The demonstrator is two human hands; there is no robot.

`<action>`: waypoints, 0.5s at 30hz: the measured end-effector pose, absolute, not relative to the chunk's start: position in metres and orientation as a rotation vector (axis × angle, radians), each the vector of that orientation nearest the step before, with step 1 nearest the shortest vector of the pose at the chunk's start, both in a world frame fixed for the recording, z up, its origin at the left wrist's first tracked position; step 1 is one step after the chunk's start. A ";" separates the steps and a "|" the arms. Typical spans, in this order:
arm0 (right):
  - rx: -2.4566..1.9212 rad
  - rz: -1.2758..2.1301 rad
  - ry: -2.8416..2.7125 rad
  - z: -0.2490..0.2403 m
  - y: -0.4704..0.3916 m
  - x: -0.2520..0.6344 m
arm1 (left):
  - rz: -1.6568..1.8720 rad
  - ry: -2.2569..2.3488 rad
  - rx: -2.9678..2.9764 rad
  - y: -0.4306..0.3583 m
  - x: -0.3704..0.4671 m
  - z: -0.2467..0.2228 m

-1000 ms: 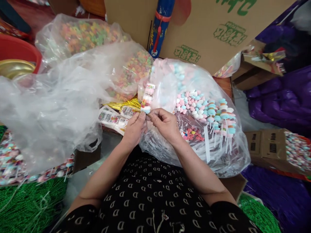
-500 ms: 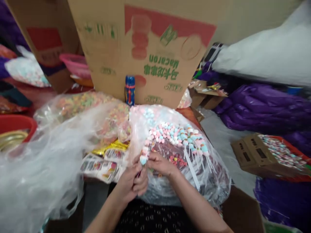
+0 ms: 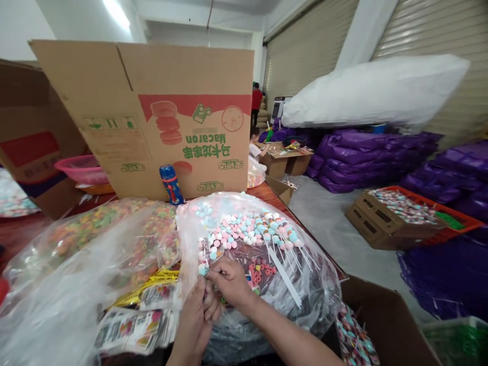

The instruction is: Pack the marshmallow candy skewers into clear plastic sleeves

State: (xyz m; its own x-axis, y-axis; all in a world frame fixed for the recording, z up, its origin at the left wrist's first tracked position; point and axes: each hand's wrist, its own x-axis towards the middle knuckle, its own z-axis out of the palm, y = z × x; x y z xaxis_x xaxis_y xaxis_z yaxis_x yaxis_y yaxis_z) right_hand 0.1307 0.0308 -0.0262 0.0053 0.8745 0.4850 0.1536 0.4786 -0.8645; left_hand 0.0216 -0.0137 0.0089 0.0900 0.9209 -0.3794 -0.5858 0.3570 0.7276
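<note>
Candy pieces in pink, white and pale blue sit in a slim clear wrapper, making a wrapped candy stick (image 3: 203, 265) that points away from me. My left hand (image 3: 196, 310) is closed around its lower end. Just below the blue piece, the fingers of my right hand (image 3: 231, 282) pinch the wrapper; the fingertips partly hide what they grip. Under both hands spreads a clear plastic bag (image 3: 316, 295) with loose pastel candies (image 3: 236, 229) on it. Several candy sticks with white stems (image 3: 290, 239) lie on its right side, near a white strip (image 3: 285, 277). Red ring candies (image 3: 261, 272) are beside my right hand.
Printed cards (image 3: 127, 328) and gold ties (image 3: 152, 284) lie at left, before a bag of colourful candies (image 3: 87, 229). A blue bottle (image 3: 171, 184) stands against a large carton (image 3: 110, 107). Right, an open carton (image 3: 381, 315) holds finished sticks. Two people are farther back.
My view has tilted up, bringing the ceiling and back of the room into sight; the table things appear farther left. Both hands stay together at the candy stick, with my right fingers now closer over the wrapper.
</note>
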 end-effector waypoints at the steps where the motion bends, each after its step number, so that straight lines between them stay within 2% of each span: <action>1: -0.937 0.622 -1.530 -0.027 0.030 0.132 | 1.188 0.956 0.452 -0.013 0.025 0.009; 5: -0.860 0.404 -1.667 -0.028 0.027 0.142 | 1.216 1.050 0.476 -0.012 0.036 0.011; 11: -0.977 0.624 -1.565 -0.020 0.020 0.162 | 1.178 1.195 0.721 -0.007 0.045 0.004; 15: -1.015 0.615 -1.509 -0.007 0.015 0.179 | 1.180 1.223 0.915 -0.003 0.054 0.001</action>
State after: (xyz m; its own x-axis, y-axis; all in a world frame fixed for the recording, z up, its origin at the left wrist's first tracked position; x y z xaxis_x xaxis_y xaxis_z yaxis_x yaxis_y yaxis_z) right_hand 0.1788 0.0146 -0.0072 0.0329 0.8585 0.5117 0.2566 0.4876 -0.8345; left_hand 0.0536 -0.0026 0.0012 -0.0477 0.9784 -0.2013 -0.1664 0.1909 0.9674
